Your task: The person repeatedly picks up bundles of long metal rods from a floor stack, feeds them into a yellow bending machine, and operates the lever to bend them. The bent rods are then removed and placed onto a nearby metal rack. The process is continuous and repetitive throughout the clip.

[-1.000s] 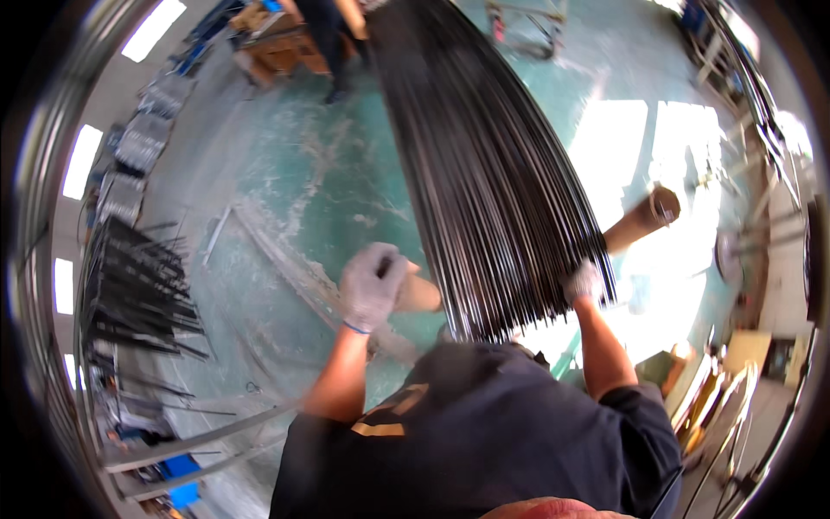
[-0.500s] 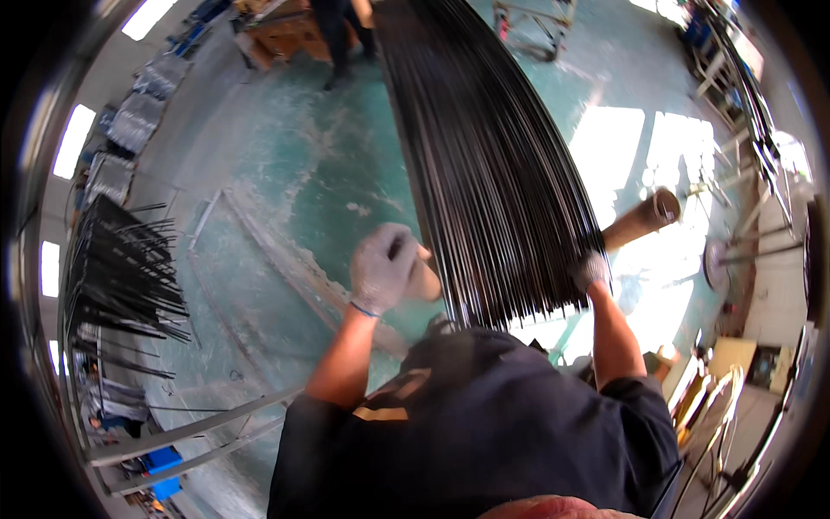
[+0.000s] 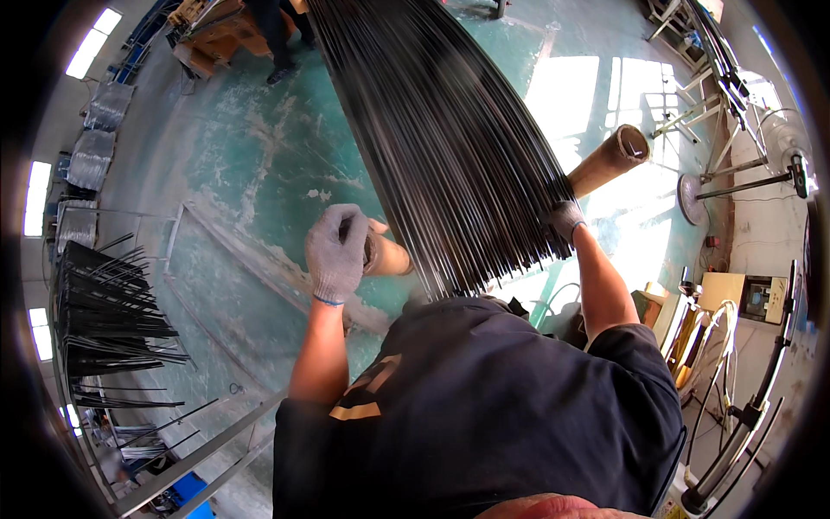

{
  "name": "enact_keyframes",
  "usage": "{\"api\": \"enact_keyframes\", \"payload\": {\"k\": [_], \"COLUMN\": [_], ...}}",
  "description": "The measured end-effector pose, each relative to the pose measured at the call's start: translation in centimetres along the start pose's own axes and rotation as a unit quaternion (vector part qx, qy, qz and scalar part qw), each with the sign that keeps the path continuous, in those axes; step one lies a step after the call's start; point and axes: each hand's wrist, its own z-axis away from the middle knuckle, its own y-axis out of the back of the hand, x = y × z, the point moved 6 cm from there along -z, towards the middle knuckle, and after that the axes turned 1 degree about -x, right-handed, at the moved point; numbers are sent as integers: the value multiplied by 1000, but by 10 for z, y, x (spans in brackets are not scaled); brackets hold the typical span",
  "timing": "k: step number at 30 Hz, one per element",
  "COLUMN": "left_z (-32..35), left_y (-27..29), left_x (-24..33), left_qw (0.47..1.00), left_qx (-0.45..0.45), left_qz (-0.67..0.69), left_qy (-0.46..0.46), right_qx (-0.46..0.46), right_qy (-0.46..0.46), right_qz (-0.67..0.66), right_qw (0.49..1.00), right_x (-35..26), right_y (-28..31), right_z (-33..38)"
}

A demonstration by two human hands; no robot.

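Observation:
A wide bundle of long, thin black strips (image 3: 450,130) stretches away from me, lying across a brown cardboard tube (image 3: 609,163) whose ends stick out on both sides. My right hand (image 3: 566,218), in a grey glove, is closed on the right edge of the bundle near its close end. At the left, my gloved left hand (image 3: 337,251) is curled beside the tube's left end (image 3: 389,257), partly covering it. A dark gap shows between its bent fingers and thumb; what it holds, if anything, is hidden. The strips' near ends reach my dark shirt.
Another person's legs (image 3: 275,39) stand at the far left of the bundle, next to cardboard boxes (image 3: 226,43). Black strips (image 3: 112,311) lie on a rack at the left. A grey metal rail (image 3: 203,454) is at lower left. A round-based stand (image 3: 692,199) stands at right.
The whole view has shifted, so the bundle, tube and both hands now sit further left and higher. Both hands keep about the same pose by the tube and strips.

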Motion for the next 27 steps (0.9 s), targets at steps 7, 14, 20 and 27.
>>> {"api": "enact_keyframes", "payload": {"k": [7,14,20,27], "left_z": [4,3,8,21], "left_y": [1,0,-2,-12], "left_x": [-3,6,-3,47], "left_qw": [1000,999,999,906], "left_qx": [9,8,-6,63], "left_qz": [-12,-36,-23,-317], "left_qy": [12,1,28,-274], "right_qx": [-120,-189,-221,-88], "right_qy": [-15,-20,3,7], "right_qz": [-330,-466,-495,-310], "right_qw": [936,864,841,947], "right_x": [27,6,-30,-74], "right_y": [-13,-23,-35,-34], "right_z": [-4,18,44,81]}}
